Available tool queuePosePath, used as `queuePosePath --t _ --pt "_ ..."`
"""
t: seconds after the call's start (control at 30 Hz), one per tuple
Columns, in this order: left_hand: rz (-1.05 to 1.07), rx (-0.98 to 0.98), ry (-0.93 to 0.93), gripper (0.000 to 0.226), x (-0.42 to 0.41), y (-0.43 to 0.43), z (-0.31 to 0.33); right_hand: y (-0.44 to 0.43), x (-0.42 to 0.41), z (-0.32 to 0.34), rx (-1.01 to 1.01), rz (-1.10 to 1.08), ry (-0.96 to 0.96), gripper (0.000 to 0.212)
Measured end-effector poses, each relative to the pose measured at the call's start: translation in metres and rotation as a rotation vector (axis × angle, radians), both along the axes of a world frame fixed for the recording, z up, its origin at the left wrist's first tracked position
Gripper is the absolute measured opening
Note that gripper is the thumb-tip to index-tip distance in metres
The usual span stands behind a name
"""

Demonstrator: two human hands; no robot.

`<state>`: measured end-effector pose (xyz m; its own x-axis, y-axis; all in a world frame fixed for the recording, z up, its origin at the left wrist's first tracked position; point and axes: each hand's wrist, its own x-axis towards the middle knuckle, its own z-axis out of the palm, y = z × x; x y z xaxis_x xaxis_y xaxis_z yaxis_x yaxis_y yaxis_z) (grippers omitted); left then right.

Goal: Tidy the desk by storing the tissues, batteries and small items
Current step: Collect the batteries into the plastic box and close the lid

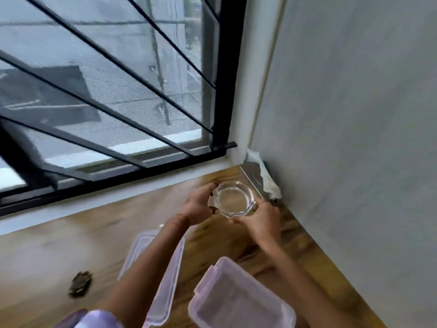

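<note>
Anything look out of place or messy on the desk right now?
Yes: a crumpled tissue is wedged in the corner against the wall behind the metal holder, and a dark scrap lies loose on the wooden desk. The glass dish looks intact.

Two hands, the left hand (pixel 198 204) and the right hand (pixel 260 221), had one glass dish (pixel 234 199) between them. Nearer the person than the hands lay one plastic container (pixel 238 301) and one lid (pixel 165 275). One tissue (pixel 267 178) sat beyond the hands, one dark small item (pixel 80 284) far to their left.
</note>
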<state>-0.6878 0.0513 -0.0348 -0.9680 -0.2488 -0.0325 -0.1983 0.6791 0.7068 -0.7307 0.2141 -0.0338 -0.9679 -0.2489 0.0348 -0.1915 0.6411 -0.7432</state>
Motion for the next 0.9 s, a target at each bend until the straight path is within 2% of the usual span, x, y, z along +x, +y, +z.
queuePosePath --t 0.2,0.43,0.73,0.9 --pt "-0.059 -0.005 -0.018 0.065 -0.03 -0.01 -0.019 -0.009 -0.019 -0.031 0.047 -0.046 0.042 0.079" --pt "-0.07 0.0 -0.024 0.06 -0.047 -0.015 -0.028 -0.014 -0.026 -0.038 0.115 -0.083 0.095 0.084" --pt "-0.065 0.013 -0.077 0.076 -0.044 -0.013 -0.034 -0.016 -0.022 -0.039 0.261 -0.079 0.097 0.09" --pt "-0.025 -0.046 -0.1 0.082 -0.022 0.004 -0.022 -0.007 -0.017 -0.027 0.261 0.0 0.081 0.088"
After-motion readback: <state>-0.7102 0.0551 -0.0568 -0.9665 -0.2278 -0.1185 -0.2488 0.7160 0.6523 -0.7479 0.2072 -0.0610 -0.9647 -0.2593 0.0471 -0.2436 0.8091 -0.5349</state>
